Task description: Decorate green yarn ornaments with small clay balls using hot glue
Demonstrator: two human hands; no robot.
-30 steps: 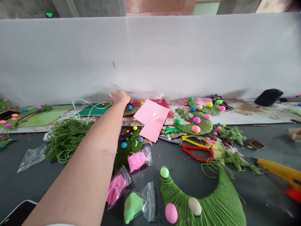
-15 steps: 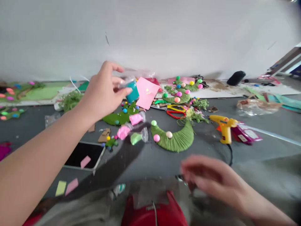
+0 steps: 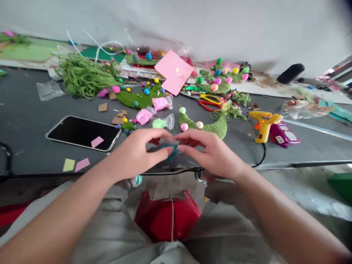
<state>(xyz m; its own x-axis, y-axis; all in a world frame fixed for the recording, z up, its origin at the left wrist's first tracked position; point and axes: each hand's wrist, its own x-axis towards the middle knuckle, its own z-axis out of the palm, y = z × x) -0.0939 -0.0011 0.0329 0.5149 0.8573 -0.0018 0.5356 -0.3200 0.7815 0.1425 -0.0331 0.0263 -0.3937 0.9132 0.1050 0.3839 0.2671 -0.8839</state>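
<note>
Close to the table's front edge, my left hand (image 3: 143,152) and my right hand (image 3: 205,148) meet at a small clear packet of blue-teal clay-like material (image 3: 171,154). Both pinch it between thumb and fingers, partly hiding it. Just beyond lies a green yarn-wrapped crescent (image 3: 205,129) bearing green, pink and cream balls. To its left are a pink packet (image 3: 144,116), another pink packet (image 3: 160,103) and a light green packet (image 3: 160,123). A dark green crescent (image 3: 140,98) with small coloured balls sits behind them.
A phone (image 3: 82,132) lies at left, paper scraps (image 3: 82,164) before it. Green yarn (image 3: 82,75) is heaped behind. Red-and-yellow-handled scissors (image 3: 210,102) and pink paper (image 3: 175,72) are at the back. A yellow glue gun (image 3: 264,124) rests beside a purple packet (image 3: 284,134). A red stool (image 3: 167,216) shows below.
My left hand has brought the blue-teal packet from the back of the table to the front edge. My right hand has come in from the right and taken hold of it too.
</note>
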